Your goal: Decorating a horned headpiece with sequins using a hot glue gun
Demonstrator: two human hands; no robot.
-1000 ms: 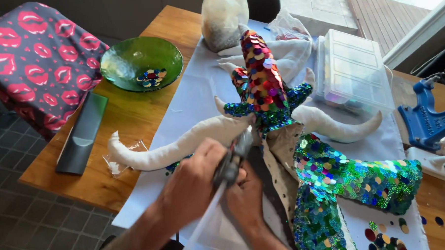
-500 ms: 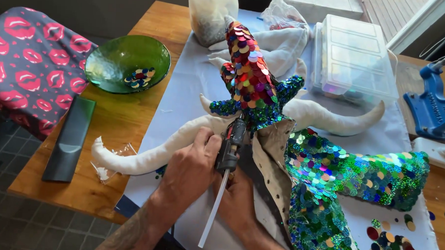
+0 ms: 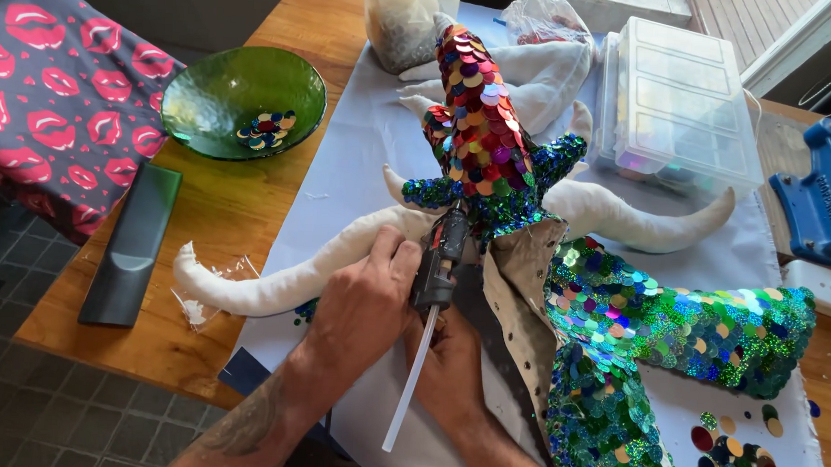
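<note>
Item: glue gun (image 3: 436,262), dark body, held near the middle of the counter (image 3: 223,208), nozzle pointing away from the person and touching the lower edge of the sequinned figure (image 3: 479,125); a pale glue stick (image 3: 410,381) juts from its rear toward the person. Left hand (image 3: 362,310): grip closed around the gun from the left side, fingers wrapped over the body. Right hand (image 3: 448,368): lies just under and behind the gun, partly hidden; whether its grip closes on the gun cannot be told. Figure: upright cone of red, gold and purple sequins over a blue-green collar, with white stuffed fabric limbs (image 3: 276,279) spreading left and right, lying on a white cloth (image 3: 354,158). Right of the hands: a green-sequinned tail piece (image 3: 689,317), loose sequins (image 3: 739,452) beside it. Far left: green glass bowl (image 3: 243,101) holding sequins. Far right: clear plastic organiser box (image 3: 682,105); blue tool (image 3: 817,197) at the edge.
</note>
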